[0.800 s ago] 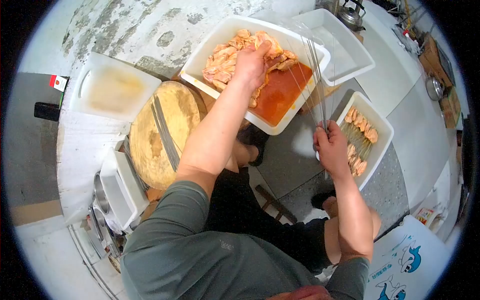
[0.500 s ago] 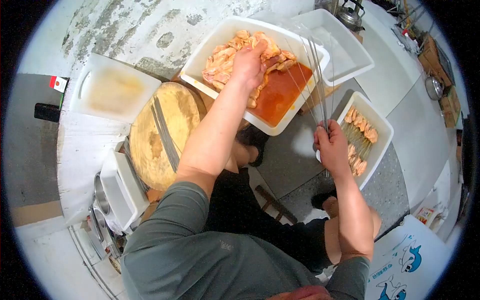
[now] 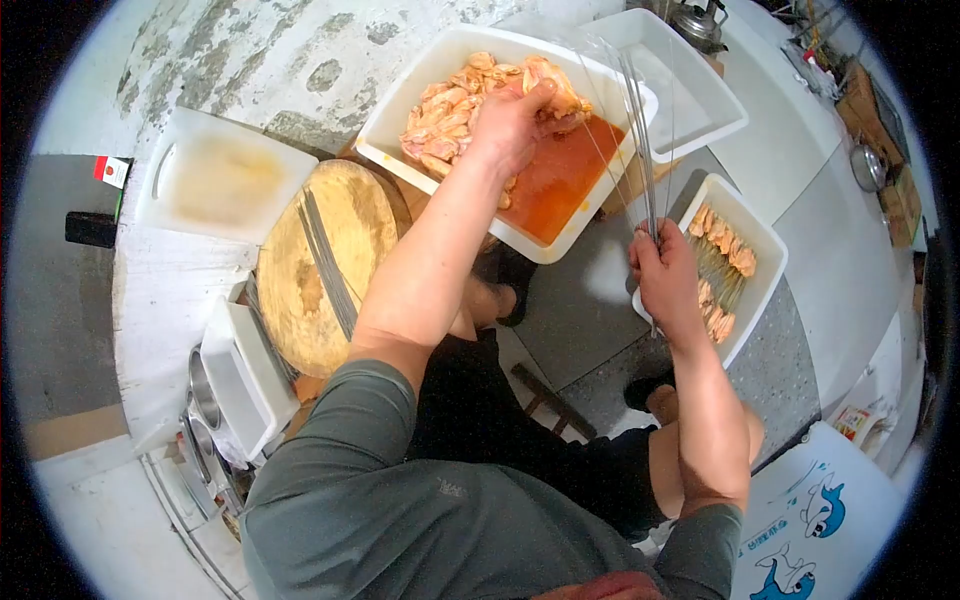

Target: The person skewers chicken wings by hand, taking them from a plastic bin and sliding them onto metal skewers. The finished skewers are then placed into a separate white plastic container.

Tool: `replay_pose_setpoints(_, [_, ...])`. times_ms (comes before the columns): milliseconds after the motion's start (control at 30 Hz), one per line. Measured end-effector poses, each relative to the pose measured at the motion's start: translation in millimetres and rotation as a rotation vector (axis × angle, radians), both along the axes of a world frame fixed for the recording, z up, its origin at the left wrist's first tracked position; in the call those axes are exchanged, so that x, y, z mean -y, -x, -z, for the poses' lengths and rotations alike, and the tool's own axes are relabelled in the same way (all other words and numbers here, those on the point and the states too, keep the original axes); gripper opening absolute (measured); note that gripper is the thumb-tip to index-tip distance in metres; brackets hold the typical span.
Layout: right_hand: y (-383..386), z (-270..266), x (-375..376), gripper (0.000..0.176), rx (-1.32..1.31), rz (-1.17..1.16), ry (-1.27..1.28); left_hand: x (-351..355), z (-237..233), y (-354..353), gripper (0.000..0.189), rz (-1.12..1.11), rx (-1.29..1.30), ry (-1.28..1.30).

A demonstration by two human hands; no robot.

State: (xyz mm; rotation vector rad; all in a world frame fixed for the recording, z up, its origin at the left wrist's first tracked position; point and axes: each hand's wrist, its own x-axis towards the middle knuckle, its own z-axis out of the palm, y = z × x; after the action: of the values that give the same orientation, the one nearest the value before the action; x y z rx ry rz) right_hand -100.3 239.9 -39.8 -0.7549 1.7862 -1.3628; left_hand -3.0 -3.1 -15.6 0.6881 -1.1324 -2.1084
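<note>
My left hand (image 3: pixel 510 130) is closed on some raw marinated meat at the right side of a meat pile (image 3: pixel 440 115), its fingertips partly hidden. The pile lies in a white tub (image 3: pixel 400 165) with orange-red liquid (image 3: pixel 560 185) beside it. My right hand (image 3: pixel 662 270) is closed round a bundle of thin metal skewers (image 3: pixel 640 130), which point upward and fan out at the top. Just right of that hand, a smaller white tray (image 3: pixel 765 275) holds skewered meat pieces (image 3: pixel 735 255) in two rows.
More skewers (image 3: pixel 328 260) lie on a round wooden block (image 3: pixel 285 285) at left, beside a white cutting board (image 3: pixel 225 180). An emptier white tub (image 3: pixel 700 100) stands behind the right hand. A kettle (image 3: pixel 698 25) is at the top, and a dark phone (image 3: pixel 91 228) at far left.
My left hand has lifted slightly and shifted to the right with meat in its grip, leaving the pile's right side smaller. My right hand still holds the skewers, almost unmoved.
</note>
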Motion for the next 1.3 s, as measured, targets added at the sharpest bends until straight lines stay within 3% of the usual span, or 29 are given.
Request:
replay_pose_setpoints(367, [-3.8, 2.6, 13.1, 0.023, -0.126, 0.029, -0.032, -9.2, -2.3, 5.2, 0.015, -0.007, -0.010, -0.024])
replay_pose_setpoints(467, [-5.8, -3.3, 18.5, 0.023, -0.068, 0.044, -0.032, -21.8, -20.1, 3.2, 0.018, -0.016, 0.244, 0.055])
replay_pose_setpoints(567, [-5.7, -0.3, 23.4, 0.022, -0.082, 0.020, -0.014, -15.5, -0.4, 8.7, 0.020, -0.006, 0.113, -0.003])
replay_pose_setpoints(667, [-5.8, -8.5, 27.6, 0.020, -0.036, 0.000, -0.016, -11.7, 6.2, 8.0, 0.020, -0.010, 0.209, 0.032])
replay_pose_setpoints(767, [-2.0, -11.4, 32.1, 0.018, -0.082, 0.029, -0.005, -25.6, -20.7, 6.0, 0.020, -0.076, 0.357, 0.010])
replay_pose_setpoints(867, [-3.6, -9.9, 32.6, 0.017, -0.123, 0.025, 0.013, -25.2, -6.9, 8.8, 0.021, -0.109, 0.195, 0.026])
replay_pose_setpoints(967, [-4.6, 1.4, 32.3, 0.016, -0.185, -0.013, 0.010, -21.8, -1.2, 11.9, 0.021, -0.055, 0.009, -0.237])
replay_pose_setpoints(1067, [-7.5, 6.1, 31.6, 0.016, -0.191, -0.009, -0.007, -26.9, -7.1, 12.2, 0.020, -0.074, 0.030, -0.164])
replay_pose_setpoints(1167, [-10.7, -1.9, 31.9, 0.016, -0.035, -0.029, -0.057, -21.7, 10.8, 14.2, 0.023, -0.032, 0.115, 0.002])
replay_pose_setpoints(1300, [-10.7, 13.6, 29.9, 0.017, 0.007, 0.023, 0.041, -22.4, 4.2, 11.5, 0.019, -0.059, 0.066, -0.062])
